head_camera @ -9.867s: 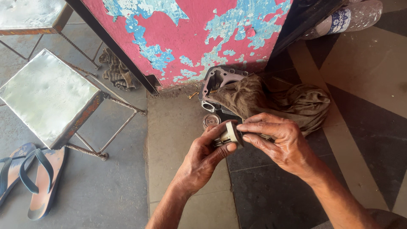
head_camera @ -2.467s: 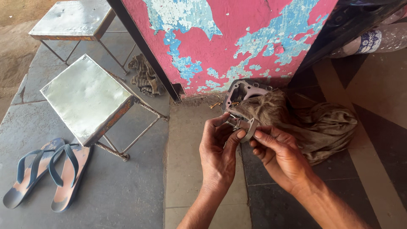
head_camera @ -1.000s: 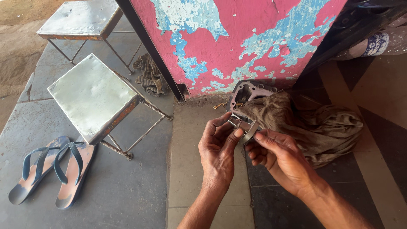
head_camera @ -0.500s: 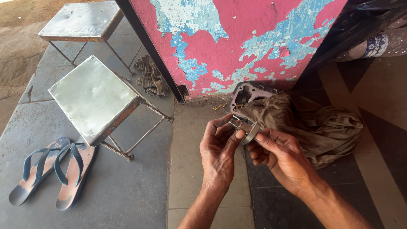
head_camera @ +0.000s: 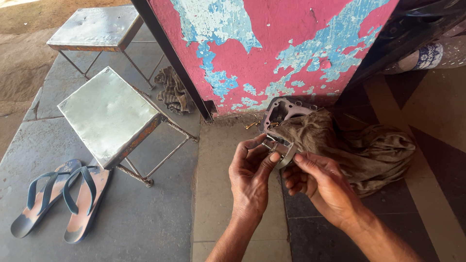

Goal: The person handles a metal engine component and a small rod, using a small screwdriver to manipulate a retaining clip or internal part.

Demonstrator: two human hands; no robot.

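My left hand [head_camera: 251, 174] and my right hand [head_camera: 319, 182] meet over the floor and together pinch a small grey metal part [head_camera: 277, 149] between thumbs and fingertips. The part is mostly hidden by my fingers. Just beyond it a grey metal engine casting [head_camera: 281, 109] lies on the floor, partly wrapped in a dirty brown rag [head_camera: 359, 148] that spreads to the right.
A peeling pink and blue wall [head_camera: 272, 48] stands right ahead. Two metal-topped stools [head_camera: 109, 116] stand at the left, with a crumpled cloth [head_camera: 172, 90] behind them. A pair of blue-strapped sandals [head_camera: 58, 196] lies at the lower left. A plastic bottle [head_camera: 432, 53] lies upper right.
My hands have stayed close together on the small metal part, turning it slightly; the view has shifted a little. Ten seconds ago they held it lower, nearer to me.
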